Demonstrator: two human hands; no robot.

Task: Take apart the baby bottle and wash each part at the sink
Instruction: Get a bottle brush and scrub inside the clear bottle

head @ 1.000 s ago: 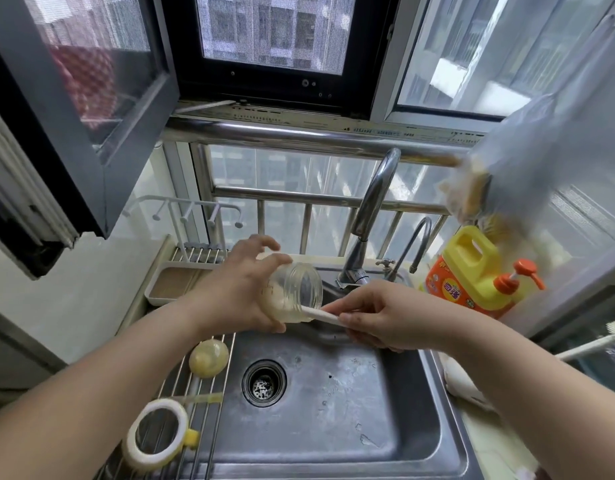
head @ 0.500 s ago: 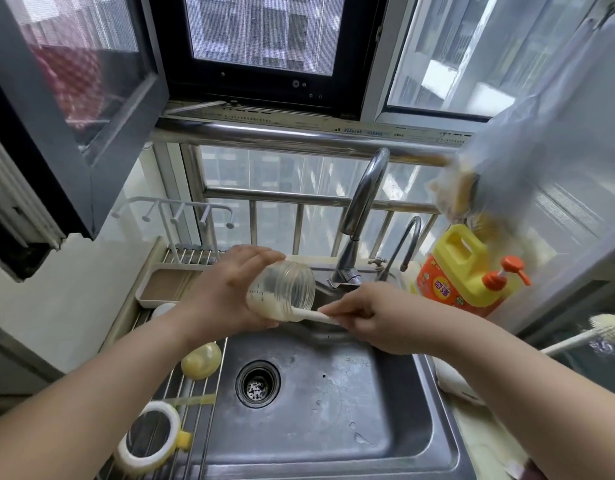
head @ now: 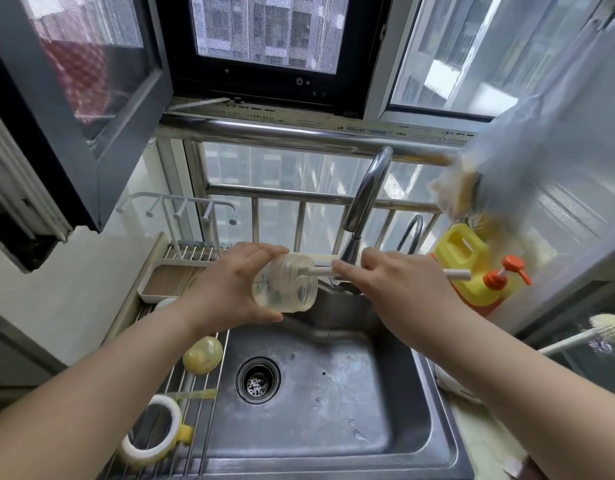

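From the head camera we are looking down at a steel sink (head: 334,410) under a window. A rack (head: 195,427) is lying over its left edge, and on it are sitting a yellowish teat (head: 203,355), a thin straw (head: 195,394) and a white ring (head: 153,431) with a yellow tab. Behind the rack a white tray (head: 167,282) is standing by the wall. The tap (head: 366,195) is arching up behind our hands, its spout ending just beyond the bottle, so it is crowding the space above the basin. To the right a yellow soap jug (head: 469,265) with an orange pump is standing on the counter, and a second brush (head: 607,334) is poking in from the right edge. A clear bag (head: 507,168) is hanging at upper right; what it is holding is too blurred to tell.

Our left hand (head: 230,289) is wrapping thumb and fingers round the base of the bottle (head: 285,285), holding it on its side over the sink's back edge, mouth facing right. Our right hand (head: 396,289) is pinching the brush handle (head: 455,274), fingers closed on it; the handle is running into the bottle's mouth and its free end is sticking out past the hand, in front of the jug.
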